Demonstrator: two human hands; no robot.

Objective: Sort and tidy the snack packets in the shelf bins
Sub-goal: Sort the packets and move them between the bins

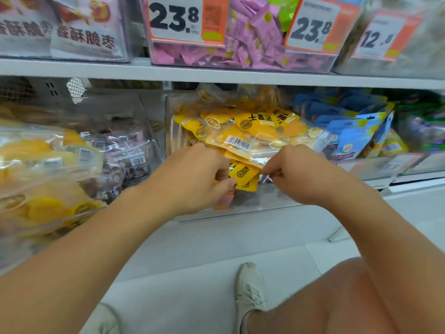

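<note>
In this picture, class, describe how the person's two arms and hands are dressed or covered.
Both forearms are bare up to the frame edge, no sleeves visible. The left hand and right hand wear no gloves; no rings, watch or wristband can be seen.

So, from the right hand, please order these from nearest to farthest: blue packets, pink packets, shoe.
From the right hand:
1. Blue packets, just right, same shelf.
2. Shoe, below, on the floor.
3. Pink packets, upper shelf.
</note>
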